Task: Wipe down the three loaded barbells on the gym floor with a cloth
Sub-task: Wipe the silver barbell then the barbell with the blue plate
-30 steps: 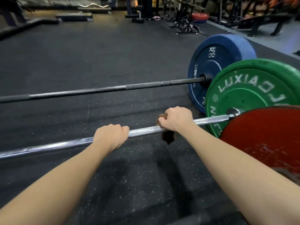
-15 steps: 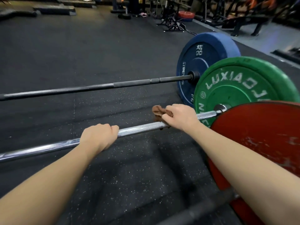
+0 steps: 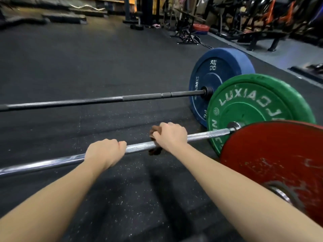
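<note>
A chrome barbell [image 3: 206, 136] with a green plate [image 3: 258, 105] lies across the black floor in front of me. My right hand [image 3: 170, 137] grips its shaft with a brown cloth [image 3: 153, 131] wrapped round the bar under the palm. My left hand [image 3: 104, 151] is curled round the same bar a little to the left. Beyond it lies a dark barbell [image 3: 104, 99] with a blue plate [image 3: 220, 77]. Nearest me stands a red plate [image 3: 279, 165] of a third barbell, whose bar is hidden behind my right forearm.
Black rubber flooring [image 3: 87, 58] stretches out to the left and ahead. Racks, benches and a red plate [image 3: 201, 28] on the floor crowd the far right. Low dark platforms [image 3: 64, 18] line the back left.
My right hand with the cloth has slid back and forth along the chrome bar, ending a little left of where it was half a second ago. My left hand keeps its grip.
</note>
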The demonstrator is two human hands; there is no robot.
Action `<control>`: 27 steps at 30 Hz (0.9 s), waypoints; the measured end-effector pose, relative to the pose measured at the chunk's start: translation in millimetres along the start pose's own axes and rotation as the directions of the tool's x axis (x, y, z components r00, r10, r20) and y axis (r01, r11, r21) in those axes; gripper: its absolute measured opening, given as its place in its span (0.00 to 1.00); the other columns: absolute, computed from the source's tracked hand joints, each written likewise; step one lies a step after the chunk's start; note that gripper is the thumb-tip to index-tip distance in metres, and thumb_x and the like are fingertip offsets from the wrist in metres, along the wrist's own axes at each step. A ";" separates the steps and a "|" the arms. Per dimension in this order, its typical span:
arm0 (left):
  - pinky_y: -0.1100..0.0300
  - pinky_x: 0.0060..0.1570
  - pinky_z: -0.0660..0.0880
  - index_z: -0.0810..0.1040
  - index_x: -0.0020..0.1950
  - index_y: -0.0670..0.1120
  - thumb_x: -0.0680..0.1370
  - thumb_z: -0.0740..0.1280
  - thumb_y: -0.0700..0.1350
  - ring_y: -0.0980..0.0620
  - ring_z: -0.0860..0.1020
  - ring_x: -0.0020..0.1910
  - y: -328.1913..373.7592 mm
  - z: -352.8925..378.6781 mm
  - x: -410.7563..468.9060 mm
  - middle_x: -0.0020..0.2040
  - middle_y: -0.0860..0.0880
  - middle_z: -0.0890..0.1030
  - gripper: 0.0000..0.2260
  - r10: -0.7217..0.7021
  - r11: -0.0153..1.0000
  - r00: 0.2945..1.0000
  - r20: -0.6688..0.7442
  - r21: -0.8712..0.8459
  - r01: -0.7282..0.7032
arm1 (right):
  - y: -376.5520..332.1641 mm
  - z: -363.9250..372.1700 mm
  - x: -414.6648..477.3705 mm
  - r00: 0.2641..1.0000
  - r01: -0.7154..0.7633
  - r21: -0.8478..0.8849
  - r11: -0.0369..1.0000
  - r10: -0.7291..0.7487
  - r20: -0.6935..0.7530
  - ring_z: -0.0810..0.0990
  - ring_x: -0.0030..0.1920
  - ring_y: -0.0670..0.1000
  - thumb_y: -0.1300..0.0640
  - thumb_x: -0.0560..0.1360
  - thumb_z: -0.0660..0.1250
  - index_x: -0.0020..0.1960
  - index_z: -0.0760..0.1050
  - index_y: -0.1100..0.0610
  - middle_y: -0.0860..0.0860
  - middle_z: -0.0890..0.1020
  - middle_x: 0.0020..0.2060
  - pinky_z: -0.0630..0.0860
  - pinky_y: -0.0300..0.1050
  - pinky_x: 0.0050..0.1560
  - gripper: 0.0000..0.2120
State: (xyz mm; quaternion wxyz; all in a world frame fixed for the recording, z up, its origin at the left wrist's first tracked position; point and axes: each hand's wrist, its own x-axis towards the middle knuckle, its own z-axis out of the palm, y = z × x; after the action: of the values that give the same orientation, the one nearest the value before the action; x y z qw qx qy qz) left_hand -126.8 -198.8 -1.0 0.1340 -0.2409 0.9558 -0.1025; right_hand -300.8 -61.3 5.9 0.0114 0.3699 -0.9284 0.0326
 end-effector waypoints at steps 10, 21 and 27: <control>0.52 0.42 0.72 0.66 0.55 0.48 0.80 0.56 0.38 0.44 0.73 0.43 -0.7 4.5 -0.4 0.52 0.48 0.78 0.07 0.002 1.000 1.000 -0.015 -0.010 -0.002 | 63.1 -18.3 24.7 0.980 -0.057 -0.005 0.998 0.057 0.189 0.80 0.46 0.57 0.36 0.75 0.60 0.49 0.80 0.46 0.49 0.83 0.46 0.73 0.48 0.47 0.17; 0.53 0.42 0.73 0.62 0.50 0.49 0.79 0.56 0.36 0.44 0.74 0.43 -1.2 6.3 2.0 0.45 0.50 0.73 0.07 0.013 0.999 1.000 -0.029 -0.050 -0.014 | 177.1 -19.7 33.9 0.921 -0.374 -0.176 0.911 0.387 0.044 0.81 0.56 0.62 0.42 0.79 0.62 0.58 0.79 0.58 0.58 0.82 0.56 0.74 0.52 0.53 0.21; 0.53 0.39 0.71 0.63 0.50 0.49 0.80 0.57 0.38 0.44 0.75 0.41 -1.2 10.0 2.5 0.42 0.51 0.70 0.06 0.021 1.000 0.998 -0.054 -0.016 -0.021 | 88.9 -11.6 19.7 0.989 -0.128 -0.171 0.977 0.139 0.051 0.82 0.47 0.58 0.38 0.77 0.60 0.53 0.80 0.51 0.51 0.83 0.47 0.71 0.47 0.41 0.19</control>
State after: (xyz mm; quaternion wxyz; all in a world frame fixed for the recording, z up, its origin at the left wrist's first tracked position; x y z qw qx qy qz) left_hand -125.3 -202.4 -10.6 0.1074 -0.2292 0.9623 -0.0993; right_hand -376.2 -9.7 13.7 0.0113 0.3054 -0.9505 -0.0563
